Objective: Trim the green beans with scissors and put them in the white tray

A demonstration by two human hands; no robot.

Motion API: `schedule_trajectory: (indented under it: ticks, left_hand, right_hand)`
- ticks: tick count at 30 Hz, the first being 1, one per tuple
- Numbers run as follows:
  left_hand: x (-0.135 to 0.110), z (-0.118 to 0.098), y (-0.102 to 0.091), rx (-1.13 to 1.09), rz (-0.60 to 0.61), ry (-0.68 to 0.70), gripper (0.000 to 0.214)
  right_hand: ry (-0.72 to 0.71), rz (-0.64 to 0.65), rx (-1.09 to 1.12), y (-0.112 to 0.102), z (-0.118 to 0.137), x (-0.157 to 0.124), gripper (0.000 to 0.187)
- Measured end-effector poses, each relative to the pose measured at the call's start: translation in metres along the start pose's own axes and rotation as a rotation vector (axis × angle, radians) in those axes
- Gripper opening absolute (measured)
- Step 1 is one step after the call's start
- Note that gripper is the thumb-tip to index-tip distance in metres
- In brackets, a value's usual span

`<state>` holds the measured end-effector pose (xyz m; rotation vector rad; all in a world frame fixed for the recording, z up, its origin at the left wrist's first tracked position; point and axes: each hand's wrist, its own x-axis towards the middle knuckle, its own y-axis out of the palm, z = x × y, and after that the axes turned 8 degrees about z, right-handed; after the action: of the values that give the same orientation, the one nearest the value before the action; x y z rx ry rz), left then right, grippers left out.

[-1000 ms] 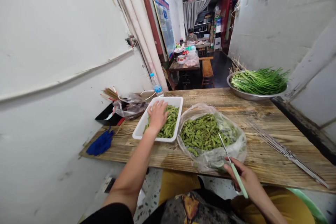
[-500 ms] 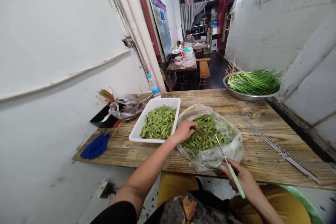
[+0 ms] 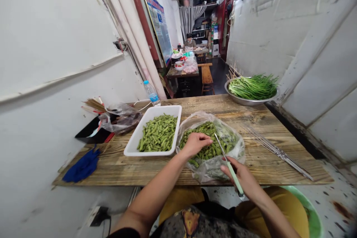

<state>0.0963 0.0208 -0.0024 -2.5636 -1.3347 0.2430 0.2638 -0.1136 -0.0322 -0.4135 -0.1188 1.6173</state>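
Note:
My left hand [image 3: 195, 143] reaches into a clear plastic bag [image 3: 212, 167] of green edamame pods [image 3: 208, 150], fingers curled round pods. My right hand [image 3: 242, 179] sits at the table's near edge beside the bag, closed on scissors with a pale green handle [image 3: 233, 175], blades pointing up over the pods. Left of the bag stands a white rectangular tray [image 3: 133, 145] filled with more edamame pods [image 3: 158, 137].
A wooden table [image 3: 264, 163] holds metal skewers [image 3: 279, 152] on the right, a steel bowl of green chives [image 3: 252, 88] at the far right, a water bottle [image 3: 152, 93], a blue cloth [image 3: 82, 166] and a black tray with bamboo sticks [image 3: 95, 126]. A green basin [image 3: 312, 217] sits below. A person sits far back.
My left hand left the white tray and moved right into the plastic bag of pods. The right hand with the scissors shifted slightly toward the bag.

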Motion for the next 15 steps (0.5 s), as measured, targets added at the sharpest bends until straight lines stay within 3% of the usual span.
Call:
schedule_trajectory:
  ticks: [4,10,15]
  left_hand:
    - [-0.009,-0.007,-0.002,0.029,0.064,0.025,0.021]
    - [-0.009,-0.005,-0.006,-0.086,0.133,-0.047,0.024]
    - [-0.006,0.004,0.000,-0.360,-0.044,-0.104,0.028]
  right_hand:
    - [-0.087,0.002,-0.167,-0.002,0.012,0.002,0.050]
    - [-0.114,0.016,-0.191,0.004,0.015,0.000,0.039]
    - [-0.127,-0.005,-0.203,0.009,0.005,0.004,0.031]
